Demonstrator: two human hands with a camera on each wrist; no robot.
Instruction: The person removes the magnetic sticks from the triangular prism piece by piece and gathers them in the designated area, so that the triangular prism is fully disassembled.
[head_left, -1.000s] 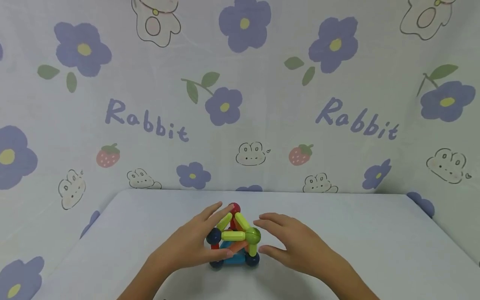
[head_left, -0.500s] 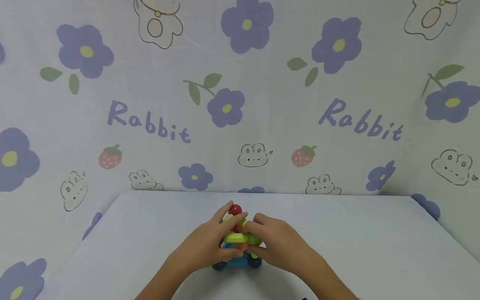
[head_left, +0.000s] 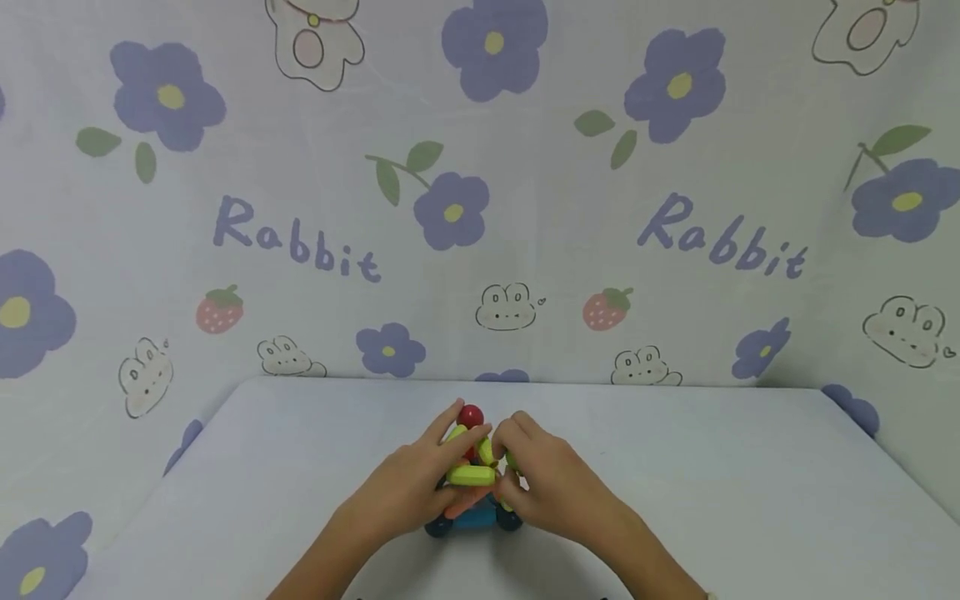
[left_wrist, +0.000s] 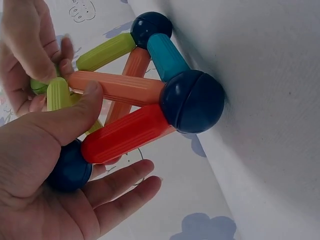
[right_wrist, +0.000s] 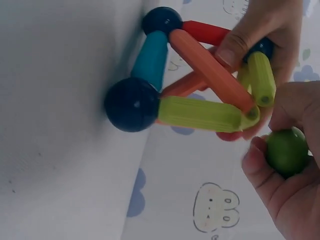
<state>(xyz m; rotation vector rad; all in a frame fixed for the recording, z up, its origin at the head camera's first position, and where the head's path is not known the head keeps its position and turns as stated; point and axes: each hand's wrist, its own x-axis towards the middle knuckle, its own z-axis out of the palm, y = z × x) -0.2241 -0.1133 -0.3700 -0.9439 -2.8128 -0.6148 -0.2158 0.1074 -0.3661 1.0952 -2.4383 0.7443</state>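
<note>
A toy frame of magnetic rods and balls stands on the table. Its rods are red (left_wrist: 127,134), orange (right_wrist: 212,70), yellow-green (right_wrist: 200,114) and teal (right_wrist: 150,60); dark blue balls (left_wrist: 192,101) form its lower corners and a red ball (head_left: 470,416) tops it. My left hand (head_left: 397,490) grips its left side, thumb on an orange rod, palm around a dark blue ball. My right hand (head_left: 558,482) pinches a green ball (right_wrist: 287,152) between thumb and fingers. In the right wrist view that ball is apart from the rod ends beside it.
The white table (head_left: 720,467) extends around the toy on every side. Behind it hangs a cloth (head_left: 555,208) printed with purple flowers, strawberries, rabbits and lettering.
Both hands have closed in on the toy, the left taking hold of the frame. My right hand has gripped the green ball and pulled it off the rods to the right.
</note>
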